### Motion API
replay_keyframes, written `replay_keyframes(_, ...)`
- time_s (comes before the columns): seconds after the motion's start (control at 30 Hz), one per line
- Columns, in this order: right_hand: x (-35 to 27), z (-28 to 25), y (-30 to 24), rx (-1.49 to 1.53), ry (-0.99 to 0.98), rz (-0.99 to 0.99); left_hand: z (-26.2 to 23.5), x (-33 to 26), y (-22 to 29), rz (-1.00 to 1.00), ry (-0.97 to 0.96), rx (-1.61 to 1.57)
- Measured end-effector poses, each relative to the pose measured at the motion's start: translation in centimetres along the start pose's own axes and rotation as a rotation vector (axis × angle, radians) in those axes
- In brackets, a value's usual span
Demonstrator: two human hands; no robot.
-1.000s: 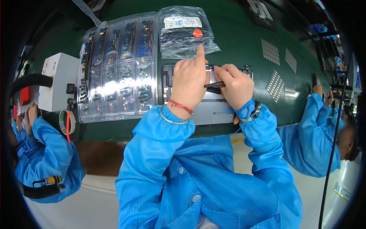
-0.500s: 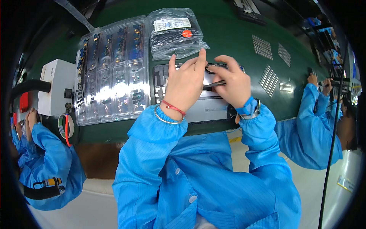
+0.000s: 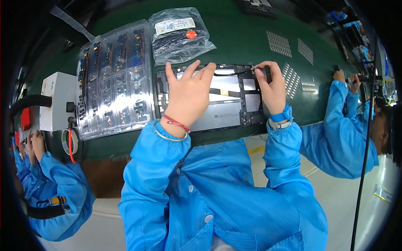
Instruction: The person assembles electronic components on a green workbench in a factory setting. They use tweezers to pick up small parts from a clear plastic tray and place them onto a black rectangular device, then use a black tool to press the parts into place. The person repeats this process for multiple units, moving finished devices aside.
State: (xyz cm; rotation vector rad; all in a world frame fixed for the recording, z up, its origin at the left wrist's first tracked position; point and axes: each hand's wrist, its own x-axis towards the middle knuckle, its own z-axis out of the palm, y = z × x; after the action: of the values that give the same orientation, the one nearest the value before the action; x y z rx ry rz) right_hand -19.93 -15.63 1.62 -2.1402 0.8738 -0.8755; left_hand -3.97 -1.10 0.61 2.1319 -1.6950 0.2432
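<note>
An opened tablet-like device (image 3: 217, 120) with silver plates and a black frame lies flat on the table before me. My left hand (image 3: 189, 94) rests over its left part, fingers spread, fingertips near the far edge. A thin black cable (image 3: 232, 74) runs along that far edge, from beside my left fingertips toward the right corner. There my right hand (image 3: 273, 90) is closed, thumb and finger together at the corner. A dark stick-shaped tool (image 3: 268, 73) stands up from among its fingers; its full shape is hidden.
Clear plastic trays (image 3: 117, 83) of circuit boards lie to the left. A plastic bag (image 3: 180, 35) of dark parts is beyond the device. Sheets of small silver pieces (image 3: 279, 43) lie at right. A white box (image 3: 58, 100) and tape roll (image 3: 67, 142) stand far left. Co-workers (image 3: 341, 129) sit either side.
My right hand has moved right, from mid-device to its far right corner, and the tool has swung from sideways to upright. My left hand has shifted slightly left. More of the device shows.
</note>
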Motion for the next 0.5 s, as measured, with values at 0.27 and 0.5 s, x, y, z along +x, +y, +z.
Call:
replay_keyframes(0.27, 0.0, 0.4, 0.7, 0.163, 0.021, 0.132, -0.9, 0.0, -1.0, 0.117, -0.034, -0.027)
replay_keyframes(0.5, -0.7, 1.0, 0.0, 0.47, 0.149, 0.156, -1.4, 0.1, -0.6, 0.11, -0.103, 0.021)
